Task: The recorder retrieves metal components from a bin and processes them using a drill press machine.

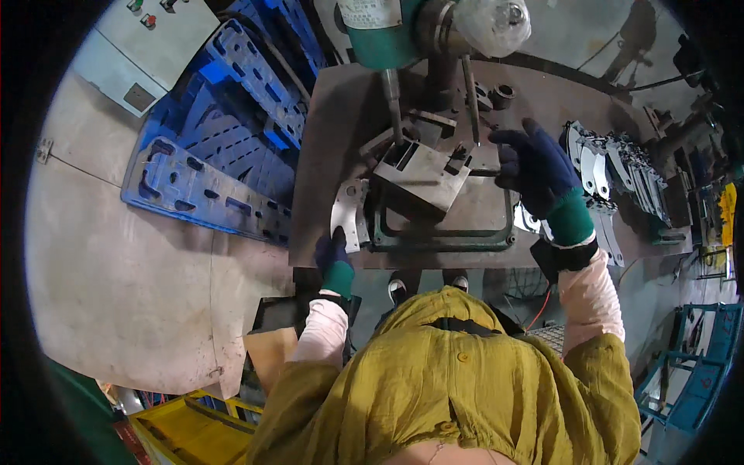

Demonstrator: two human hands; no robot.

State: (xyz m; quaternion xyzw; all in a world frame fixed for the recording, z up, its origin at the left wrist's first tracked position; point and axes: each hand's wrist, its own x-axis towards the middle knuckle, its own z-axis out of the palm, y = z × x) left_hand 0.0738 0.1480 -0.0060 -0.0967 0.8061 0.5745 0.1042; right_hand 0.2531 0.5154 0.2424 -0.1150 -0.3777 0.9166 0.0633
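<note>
My left hand, in a dark blue glove, grips the lower end of a curved flat metal plate with holes in it. This plate stands out at the left side of a steel fixture block, which sits on a green machine base. Over the block comes down the spindle of a green drill press. To the right of the block my gloved right hand hovers with fingers apart, holding nothing. Its fingertips are close to a thin hanging rod and a short clamp handle.
Many similar curved plates lie piled on the right of the metal table. Round metal rings sit behind the block. Blue plastic pallets and a grey control box stand at the left. A blue rack is at the lower right.
</note>
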